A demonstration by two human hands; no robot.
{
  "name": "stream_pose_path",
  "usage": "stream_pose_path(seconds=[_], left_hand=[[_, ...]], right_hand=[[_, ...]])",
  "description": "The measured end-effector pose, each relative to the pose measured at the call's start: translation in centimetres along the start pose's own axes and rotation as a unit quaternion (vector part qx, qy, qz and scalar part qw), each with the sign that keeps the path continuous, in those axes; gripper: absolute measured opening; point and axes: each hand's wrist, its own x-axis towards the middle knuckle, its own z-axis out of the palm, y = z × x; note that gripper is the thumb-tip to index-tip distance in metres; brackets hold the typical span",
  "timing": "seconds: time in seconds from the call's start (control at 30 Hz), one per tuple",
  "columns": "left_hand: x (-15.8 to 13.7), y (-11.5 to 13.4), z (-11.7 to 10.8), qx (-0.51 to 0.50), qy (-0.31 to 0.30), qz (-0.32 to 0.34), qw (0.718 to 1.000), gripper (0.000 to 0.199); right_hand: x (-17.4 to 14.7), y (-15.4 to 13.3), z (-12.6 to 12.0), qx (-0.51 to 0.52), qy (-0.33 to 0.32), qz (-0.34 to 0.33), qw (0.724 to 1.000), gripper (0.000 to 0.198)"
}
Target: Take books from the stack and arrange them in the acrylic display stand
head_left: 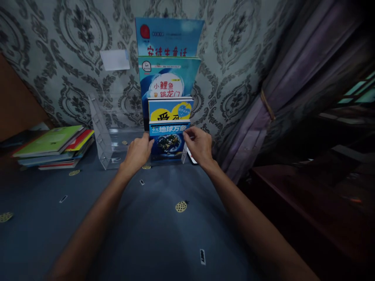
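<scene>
A small blue book (169, 144) with a picture of the Earth stands upright in the lowest front tier of a clear acrylic rack (101, 144). My right hand (199, 143) pinches its upper right edge between thumb and fingers. At the left edge, my left hand (137, 151) is closed against the same book, fingertips partly hidden. Behind it, in rising tiers, stand a yellow and blue book (168, 111), a teal book (168, 74) with a white oval, and a taller blue book (172, 35) with red lettering.
Left of the rack lies a stack of books (55, 146), a green one on top. A phone (191, 157) shows partly behind my right hand. A tied purple curtain (249, 128) hangs at the right. The blue tablecloth (158, 242) has pineapple prints; patterned wallpaper rises behind.
</scene>
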Motion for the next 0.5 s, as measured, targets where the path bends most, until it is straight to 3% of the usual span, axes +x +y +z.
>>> stream_pose_path(seconds=[0.17, 0.5], left_hand=[[0.1, 0.1, 0.3, 0.005, -0.002, -0.005, 1.000, 0.037], [0.4, 1.0, 1.0, 0.018, -0.013, -0.031, 0.999, 0.036]], right_hand=[[0.1, 1.9, 0.9, -0.004, 0.021, 0.038, 0.999, 0.017], [-0.1, 2.1, 1.3, -0.036, 0.005, 0.011, 0.999, 0.017]])
